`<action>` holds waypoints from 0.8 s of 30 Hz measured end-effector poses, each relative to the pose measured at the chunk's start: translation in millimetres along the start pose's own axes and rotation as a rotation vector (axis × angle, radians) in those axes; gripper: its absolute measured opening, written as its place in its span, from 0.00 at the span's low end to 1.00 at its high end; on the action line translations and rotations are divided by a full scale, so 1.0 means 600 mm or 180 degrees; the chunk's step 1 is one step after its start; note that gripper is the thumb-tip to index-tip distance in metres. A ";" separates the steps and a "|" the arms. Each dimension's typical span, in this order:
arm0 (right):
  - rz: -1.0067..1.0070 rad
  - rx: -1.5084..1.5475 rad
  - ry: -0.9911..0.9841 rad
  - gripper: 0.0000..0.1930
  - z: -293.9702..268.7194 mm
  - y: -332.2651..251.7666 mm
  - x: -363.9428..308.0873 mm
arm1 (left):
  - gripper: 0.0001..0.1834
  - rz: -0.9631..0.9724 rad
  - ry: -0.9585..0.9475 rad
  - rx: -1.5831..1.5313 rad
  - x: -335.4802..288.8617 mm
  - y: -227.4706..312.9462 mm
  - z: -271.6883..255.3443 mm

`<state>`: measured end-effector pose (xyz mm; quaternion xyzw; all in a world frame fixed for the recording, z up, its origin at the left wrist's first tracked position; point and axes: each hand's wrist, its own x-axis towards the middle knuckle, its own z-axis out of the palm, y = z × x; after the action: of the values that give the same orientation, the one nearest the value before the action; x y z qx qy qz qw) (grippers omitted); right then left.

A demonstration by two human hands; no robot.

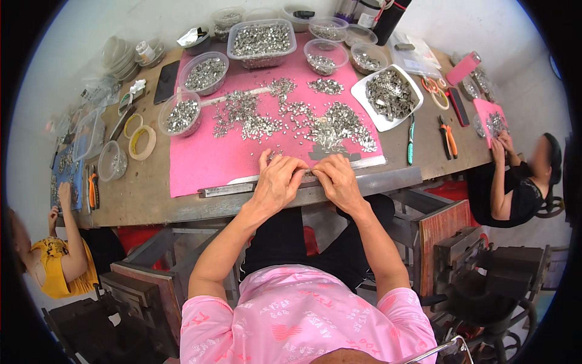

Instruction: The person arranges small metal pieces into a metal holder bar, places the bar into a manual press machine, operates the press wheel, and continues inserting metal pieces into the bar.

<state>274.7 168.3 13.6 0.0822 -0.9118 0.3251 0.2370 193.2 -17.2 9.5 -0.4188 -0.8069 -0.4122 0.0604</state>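
My left hand (277,179) and my right hand (336,179) rest side by side at the near edge of a pink mat (200,158). Both have their fingers curled over a long metal strip (227,190) that lies along the mat's front edge. The fingertips pinch small silver metal pieces lined up on the strip between the two hands. A wide scatter of the same small silver pieces (291,115) covers the middle of the mat just beyond my fingers.
Clear bowls (180,113) and a plastic tub (262,41) hold more pieces at the back; a white tray (388,94) sits right. Orange-handled pliers (448,138) and tape rolls (142,143) lie on the brown table (139,194). One person sits at the left (57,267), another at the right (515,188).
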 end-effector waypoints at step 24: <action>0.0087 -0.0400 -0.0120 0.03 0.029 0.007 0.070 | 0.05 0.0085 0.0448 0.1015 0.083 -0.079 0.005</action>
<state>230.0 160.7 19.8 0.0608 -0.9358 0.2688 0.2199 127.6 1.3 0.5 -0.3847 -0.8502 -0.3064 0.1878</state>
